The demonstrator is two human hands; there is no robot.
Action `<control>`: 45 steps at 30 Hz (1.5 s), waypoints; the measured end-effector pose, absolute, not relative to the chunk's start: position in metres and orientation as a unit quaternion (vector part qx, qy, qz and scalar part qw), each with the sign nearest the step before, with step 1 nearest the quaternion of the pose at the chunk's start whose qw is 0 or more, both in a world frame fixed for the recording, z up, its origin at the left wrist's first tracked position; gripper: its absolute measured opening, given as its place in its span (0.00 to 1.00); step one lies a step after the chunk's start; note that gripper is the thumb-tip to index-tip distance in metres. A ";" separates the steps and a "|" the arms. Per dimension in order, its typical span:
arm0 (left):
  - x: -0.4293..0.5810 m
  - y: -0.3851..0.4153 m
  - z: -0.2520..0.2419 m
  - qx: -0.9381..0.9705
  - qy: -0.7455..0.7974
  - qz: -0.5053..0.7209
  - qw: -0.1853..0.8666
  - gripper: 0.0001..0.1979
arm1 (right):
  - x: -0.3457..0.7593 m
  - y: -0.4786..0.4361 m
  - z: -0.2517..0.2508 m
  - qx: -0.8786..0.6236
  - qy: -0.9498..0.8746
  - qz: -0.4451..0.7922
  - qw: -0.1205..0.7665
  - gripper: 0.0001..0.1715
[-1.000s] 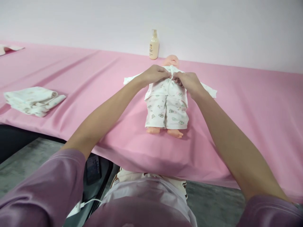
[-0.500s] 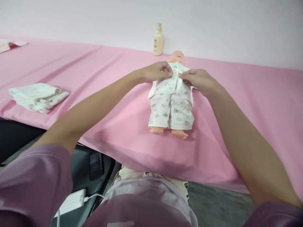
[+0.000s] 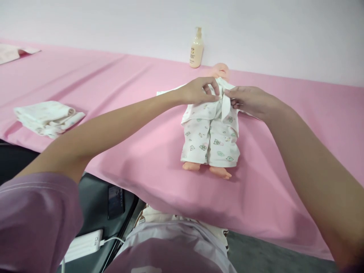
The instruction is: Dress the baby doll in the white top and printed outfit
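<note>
A baby doll (image 3: 222,71) lies on its back on the pink-covered table, its head toward the wall and its bare feet toward me. It wears a white patterned jacket (image 3: 200,112) and matching trousers (image 3: 196,142). At the chest, my left hand (image 3: 203,91) pinches the jacket's front edge between thumb and fingers. Just beside it, my right hand (image 3: 247,99) grips the opposite front edge, where a flap of cloth hangs down. The fingertips hide the exact spot of the fastening.
A pump bottle (image 3: 196,51) stands by the wall behind the doll. Folded white cloths (image 3: 47,116) lie at the left of the pink cover (image 3: 148,159), and another cloth (image 3: 10,53) farther back. Below are a phone (image 3: 116,201) and a white power bank (image 3: 85,244) on a black surface.
The view has shifted, so the doll and bottle appear slightly farther right. Both hands stay at the jacket front, the left fingers now more spread, and the doll's sleeves show more on both sides.
</note>
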State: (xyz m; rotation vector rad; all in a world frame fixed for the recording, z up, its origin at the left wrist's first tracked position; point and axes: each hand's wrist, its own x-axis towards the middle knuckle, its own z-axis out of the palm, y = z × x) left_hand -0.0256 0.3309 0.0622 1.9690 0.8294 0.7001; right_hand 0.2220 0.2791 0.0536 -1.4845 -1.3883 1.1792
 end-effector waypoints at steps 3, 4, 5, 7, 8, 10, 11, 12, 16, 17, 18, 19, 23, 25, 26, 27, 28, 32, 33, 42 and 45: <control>-0.021 0.335 0.055 0.811 0.307 0.298 0.399 0.09 | 0.222 0.278 0.055 -0.576 -0.545 0.468 0.390 0.21; -0.019 0.336 0.053 0.814 0.306 0.304 0.390 0.08 | 0.222 0.277 0.056 -0.576 -0.545 0.467 0.392 0.20; -0.017 0.335 0.052 0.816 0.308 0.309 0.380 0.07 | 0.221 0.277 0.058 -0.577 -0.545 0.464 0.394 0.19; -0.013 0.332 0.052 0.820 0.312 0.315 0.363 0.06 | 0.220 0.274 0.062 -0.584 -0.544 0.453 0.397 0.17; -0.012 0.330 0.053 0.821 0.314 0.315 0.358 0.06 | 0.219 0.272 0.065 -0.589 -0.544 0.446 0.398 0.16; -0.010 0.327 0.057 0.821 0.319 0.306 0.362 0.06 | 0.219 0.269 0.070 -0.597 -0.548 0.434 0.393 0.15; -0.009 0.326 0.058 0.818 0.323 0.299 0.370 0.06 | 0.220 0.268 0.071 -0.599 -0.554 0.430 0.387 0.15; -0.009 0.327 0.060 0.814 0.326 0.291 0.382 0.06 | 0.220 0.267 0.073 -0.598 -0.563 0.425 0.381 0.15; -0.007 0.339 0.063 0.783 0.352 0.278 0.432 0.06 | 0.225 0.277 0.070 -0.597 -0.580 0.400 0.384 0.18; -0.006 0.343 0.063 0.772 0.365 0.280 0.439 0.09 | 0.226 0.282 0.067 -0.603 -0.574 0.388 0.395 0.18; -0.003 0.348 0.063 0.761 0.378 0.284 0.444 0.12 | 0.227 0.289 0.064 -0.611 -0.568 0.375 0.404 0.16; -0.001 0.353 0.064 0.753 0.389 0.288 0.445 0.14 | 0.227 0.295 0.061 -0.621 -0.563 0.361 0.410 0.14; 0.011 0.368 0.066 0.744 0.412 0.291 0.439 0.17 | 0.229 0.316 0.053 -0.633 -0.571 0.341 0.396 0.15; 0.012 0.373 0.066 0.746 0.417 0.282 0.437 0.16 | 0.231 0.321 0.053 -0.629 -0.578 0.344 0.389 0.17; 0.011 0.375 0.066 0.747 0.417 0.278 0.438 0.16 | 0.232 0.321 0.054 -0.628 -0.582 0.345 0.384 0.17; 0.010 0.376 0.065 0.747 0.415 0.274 0.441 0.16 | 0.233 0.321 0.054 -0.627 -0.586 0.347 0.379 0.17; 0.008 0.378 0.064 0.747 0.410 0.272 0.447 0.15 | 0.235 0.321 0.055 -0.624 -0.591 0.350 0.373 0.16; 0.000 0.380 0.063 0.740 0.394 0.268 0.475 0.14 | 0.236 0.321 0.054 -0.613 -0.591 0.374 0.366 0.14; -0.001 0.380 0.063 0.741 0.391 0.264 0.478 0.14 | 0.235 0.322 0.054 -0.618 -0.583 0.378 0.368 0.13; -0.001 0.381 0.066 0.768 0.368 0.216 0.478 0.08 | 0.225 0.322 0.053 -0.646 -0.547 0.377 0.375 0.18; -0.001 0.383 0.065 0.766 0.358 0.218 0.487 0.07 | 0.225 0.323 0.050 -0.639 -0.549 0.375 0.386 0.18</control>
